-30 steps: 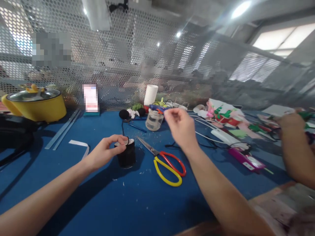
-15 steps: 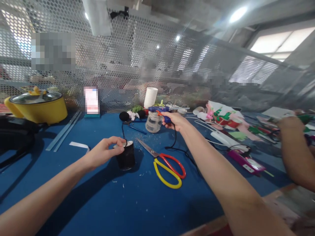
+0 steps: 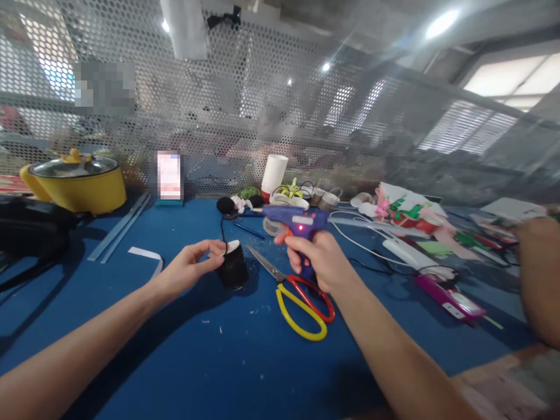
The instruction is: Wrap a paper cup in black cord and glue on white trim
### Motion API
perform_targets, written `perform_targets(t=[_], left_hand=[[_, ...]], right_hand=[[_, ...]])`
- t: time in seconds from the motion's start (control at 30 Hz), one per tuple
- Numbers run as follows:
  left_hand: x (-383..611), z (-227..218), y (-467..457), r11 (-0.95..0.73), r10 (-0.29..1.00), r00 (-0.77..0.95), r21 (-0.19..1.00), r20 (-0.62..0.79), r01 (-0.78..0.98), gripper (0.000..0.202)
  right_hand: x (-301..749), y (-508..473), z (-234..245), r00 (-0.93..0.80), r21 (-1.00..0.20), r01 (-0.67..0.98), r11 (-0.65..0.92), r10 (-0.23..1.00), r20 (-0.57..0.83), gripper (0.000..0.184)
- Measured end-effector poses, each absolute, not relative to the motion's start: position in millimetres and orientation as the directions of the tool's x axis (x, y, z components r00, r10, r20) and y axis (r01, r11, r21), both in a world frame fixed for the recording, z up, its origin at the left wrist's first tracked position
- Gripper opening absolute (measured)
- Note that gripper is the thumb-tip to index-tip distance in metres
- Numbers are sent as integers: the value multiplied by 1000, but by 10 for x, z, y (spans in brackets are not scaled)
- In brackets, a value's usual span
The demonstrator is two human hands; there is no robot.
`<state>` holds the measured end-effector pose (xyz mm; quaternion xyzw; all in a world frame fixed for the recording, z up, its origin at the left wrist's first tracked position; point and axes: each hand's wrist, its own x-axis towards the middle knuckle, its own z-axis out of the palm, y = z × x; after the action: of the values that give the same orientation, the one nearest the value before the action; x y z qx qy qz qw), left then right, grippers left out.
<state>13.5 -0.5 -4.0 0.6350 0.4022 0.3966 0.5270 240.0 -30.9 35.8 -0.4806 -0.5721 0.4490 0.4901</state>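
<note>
My left hand (image 3: 195,262) is closed on the rim of a small black cup (image 3: 234,268) with a white top, which tilts on the blue table. A black cord (image 3: 224,227) runs up from the cup to a black ball (image 3: 225,205) behind it. In my right hand (image 3: 312,254) is a blue glue gun (image 3: 297,220), its fingers wrapped round the handle. The nozzle points left, and a small red light glows on the body. Below the gun lie open scissors (image 3: 282,280) with one red and one yellow handle. A clear jar (image 3: 272,226) is partly hidden behind the gun.
On the left stand a yellow pot (image 3: 83,189) with a glass lid and a phone (image 3: 168,175) in a stand. A purple power strip (image 3: 450,297) and cables lie to the right, near another person's arm (image 3: 540,280). Behind is a perforated metal screen (image 3: 227,93).
My right hand has lifted the glue gun off the jar and brought it nearer, above the scissors. The black cup has tipped to the side in my left hand.
</note>
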Motion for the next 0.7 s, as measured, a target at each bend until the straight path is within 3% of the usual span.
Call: perform_targets(t=[0.23, 0.37, 0.5, 0.7], left_hand=[[125, -77, 11, -174, 921, 377, 967, 93, 187, 20], [129, -80, 12, -183, 928, 360, 957, 94, 224, 20], [127, -106, 15, -187, 928, 361, 956, 96, 228, 19], [140, -94, -3, -201, 921, 375, 954, 107, 222, 19]], right_hand=[[2260, -615, 161, -91, -858, 498, 125, 992, 92, 29], [2228, -649, 87, -134, -705, 670, 232, 972, 192, 30], [2224, -646, 56, -153, -620, 725, 300, 948, 280, 28], [2222, -641, 17, -151, -621, 723, 302, 947, 285, 29]])
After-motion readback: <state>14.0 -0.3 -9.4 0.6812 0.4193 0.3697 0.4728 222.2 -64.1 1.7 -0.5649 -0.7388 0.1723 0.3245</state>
